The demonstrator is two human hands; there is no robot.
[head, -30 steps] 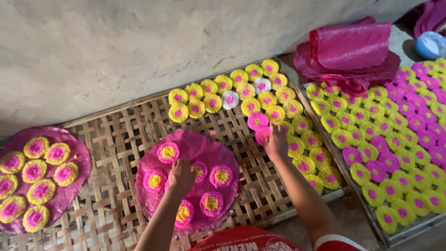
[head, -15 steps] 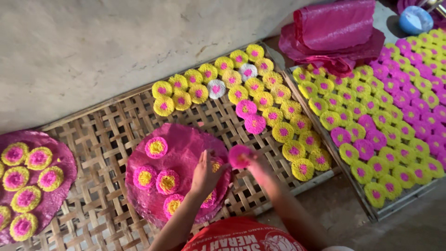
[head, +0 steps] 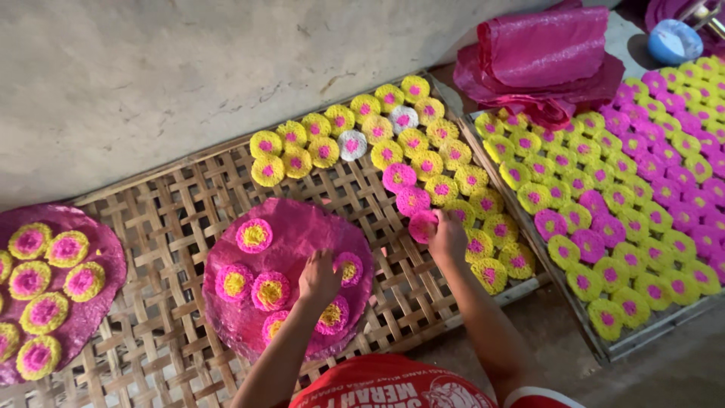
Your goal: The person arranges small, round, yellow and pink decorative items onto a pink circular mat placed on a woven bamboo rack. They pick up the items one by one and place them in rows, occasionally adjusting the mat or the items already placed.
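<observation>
At the far left of the woven bamboo tray (head: 151, 227), a pink round sheet (head: 98, 302) is lying with yellow-and-pink discs on it. Nearer the tray's middle, a second pink sheet (head: 294, 227) is carrying six small flower-like discs. The left hand (head: 319, 278) is resting on this sheet, fingers curled down between two of the discs — whether they are pinching anything cannot be told. To the right of that sheet, the right hand (head: 447, 238) is gripping a pink disc (head: 421, 225) at its fingertips, the disc sticking out to the left of the fingers, just beside the rows of discs on the tray. Beyond the tray's right edge, a second tray of discs (head: 634, 189) is sitting.
</observation>
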